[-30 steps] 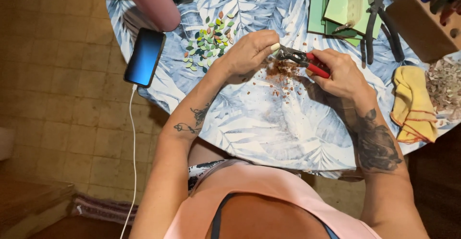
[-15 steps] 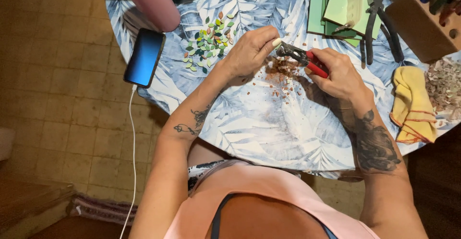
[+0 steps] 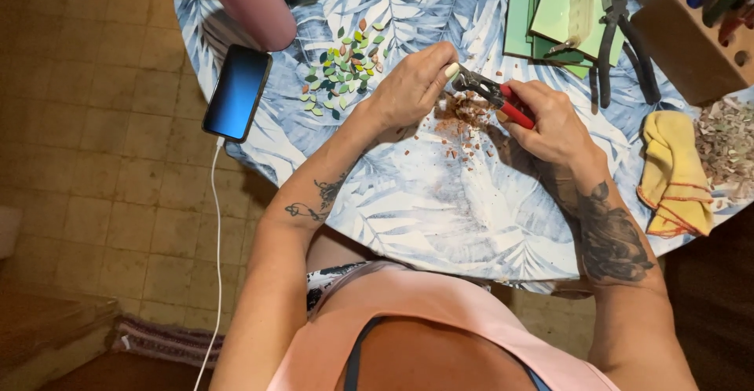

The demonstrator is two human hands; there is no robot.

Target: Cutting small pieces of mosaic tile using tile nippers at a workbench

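Right now we are gripping red-handled nippers [image 3: 496,98] in our right hand [image 3: 550,128], fingers wrapped around the handles, with the metal jaws pointing toward ten o'clock. Our left hand [image 3: 412,84] is pinching something small at those jaws; we cannot tell what the piece is, since the fingertips are covering it. Both hands are working just above a little heap of reddish-brown chips [image 3: 467,116] lying near the centre of the bench [image 3: 440,210], which is wearing a blue leaf-print cloth. At ten o'clock from the hands, a scatter of green and brown leaf-shaped tiles [image 3: 343,65] is resting on the cloth, and farther toward nine o'clock a smartphone [image 3: 237,92] is sitting at the bench edge with a white cable [image 3: 217,226] hanging down. At three o'clock a yellow rag [image 3: 675,171] is lying crumpled; at one o'clock, green tile sheets [image 3: 550,22] and dark pliers [image 3: 620,37] are lying.
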